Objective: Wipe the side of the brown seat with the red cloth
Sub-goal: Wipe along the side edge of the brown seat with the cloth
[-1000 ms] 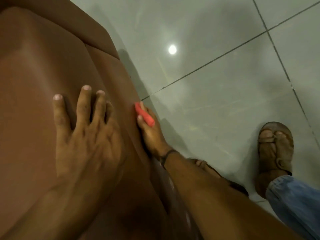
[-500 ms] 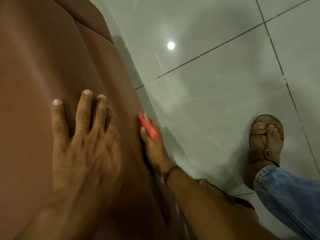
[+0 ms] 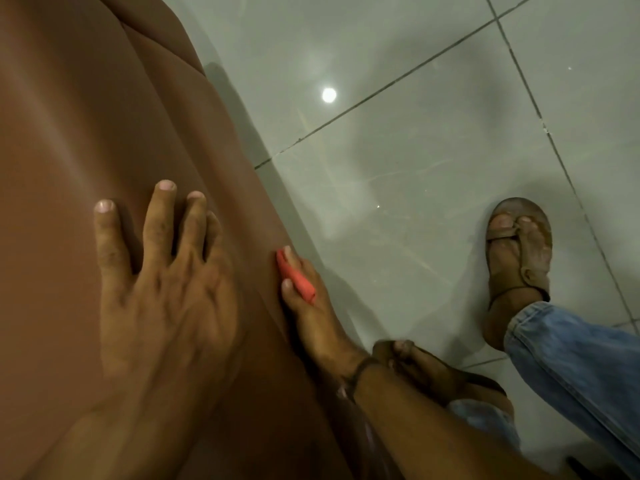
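Red cloth (image 3: 297,279): soft, light, folded; pinched in right hand (image 3: 313,317) against brown seat (image 3: 104,116) side. Left hand (image 3: 162,289): flat, empty, bracing seat top.

Place: an indoor room, most likely a home living area or a furniture showroom; which of the 2 cannot be told.
Floor: large glossy pale grey-green tiles (image 3: 433,174) with dark grout lines, polished enough to mirror things above.
Lighting: 1 round bright reflection (image 3: 329,95) on the tile, showing a lamp overhead and dim artificial light.
Furniture: a brown seat (image 3: 104,116) upholstered in smooth leather-like material with stitched seams, standing directly on the tiles.
Footwear: brown open sandals (image 3: 519,244) worn indoors with blue jeans (image 3: 571,368), casual rather than work clothing.
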{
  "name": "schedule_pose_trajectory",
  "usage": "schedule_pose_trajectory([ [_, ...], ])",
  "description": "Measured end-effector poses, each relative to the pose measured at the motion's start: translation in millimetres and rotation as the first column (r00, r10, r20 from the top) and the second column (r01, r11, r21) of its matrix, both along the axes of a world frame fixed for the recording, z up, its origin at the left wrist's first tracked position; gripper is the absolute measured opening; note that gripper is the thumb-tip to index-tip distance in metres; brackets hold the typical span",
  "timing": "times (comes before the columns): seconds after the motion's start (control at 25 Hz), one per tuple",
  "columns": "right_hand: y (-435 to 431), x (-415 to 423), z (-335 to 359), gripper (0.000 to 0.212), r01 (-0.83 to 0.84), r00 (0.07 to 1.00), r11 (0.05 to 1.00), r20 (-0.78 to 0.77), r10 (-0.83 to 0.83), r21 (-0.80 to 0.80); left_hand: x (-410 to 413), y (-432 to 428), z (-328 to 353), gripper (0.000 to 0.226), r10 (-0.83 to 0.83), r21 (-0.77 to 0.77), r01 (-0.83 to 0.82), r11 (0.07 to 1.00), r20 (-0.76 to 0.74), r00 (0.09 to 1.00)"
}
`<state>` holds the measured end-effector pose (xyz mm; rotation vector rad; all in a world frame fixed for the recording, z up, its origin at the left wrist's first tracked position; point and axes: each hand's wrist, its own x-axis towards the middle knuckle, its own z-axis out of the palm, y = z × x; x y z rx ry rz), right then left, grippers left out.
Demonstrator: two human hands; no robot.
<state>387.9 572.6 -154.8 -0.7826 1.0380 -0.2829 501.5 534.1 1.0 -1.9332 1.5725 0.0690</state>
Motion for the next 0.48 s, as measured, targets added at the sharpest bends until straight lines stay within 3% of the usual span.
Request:
schedule_pose_trajectory([
  [0.16,-37,33,20,0.052,-0.136,0.985,0.967,0.078,0.156,-0.217,-2,16,-1,0.069,-0.019,-0.014,0.017,1.0,-0.106,0.994],
  [0.24,-41,48,-8,0.055,-0.064,0.996,0.981,0.056,0.075,-0.185,-23,33,6,0.067,-0.013,0.026,0.016,1.0,-0.095,0.995],
  [0.36,2,7,-13,0.065,0.029,0.998,1.0,-0.064,-0.029,-0.006,-51,46,19,0.066,-0.057,0.04,0.06,0.997,-0.062,0.996],
  [0.48,15,-5,21,0.057,-0.037,0.997,0.996,0.061,0.042,-0.08,-55,50,12,0.068,-0.007,0.076,0.009,0.997,-0.032,0.999],
])
